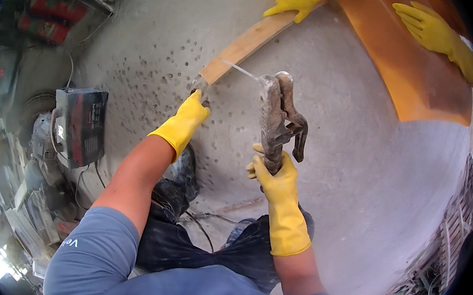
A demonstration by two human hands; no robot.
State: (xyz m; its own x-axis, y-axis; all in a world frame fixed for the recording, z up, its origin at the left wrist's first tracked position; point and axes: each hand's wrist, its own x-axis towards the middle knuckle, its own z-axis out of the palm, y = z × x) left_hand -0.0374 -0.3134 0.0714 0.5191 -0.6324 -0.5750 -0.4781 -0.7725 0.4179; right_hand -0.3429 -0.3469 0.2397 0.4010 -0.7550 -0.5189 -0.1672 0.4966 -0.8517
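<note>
My right hand (276, 180), in a yellow rubber glove, is closed around the handle of a worn, grimy welding electrode holder (273, 117). A thin pale welding rod (241, 70) sticks out of its jaw to the left, its tip over the flat wooden board (252, 40). My left hand (188, 117), gloved in yellow too, is closed by the board's near end. A small dark thing shows at its fingertips; its kind is too small to tell. Another person's yellow-gloved hand (297, 1) rests on the board's far end.
The other person's second gloved hand (430, 32) lies on an orange-brown sheet (405, 78) at the far right. A grey and black welding machine (82, 127) stands left, with cables. Small dark pits mark the concrete floor (359, 176). Scrap piles (449, 242) line the right edge.
</note>
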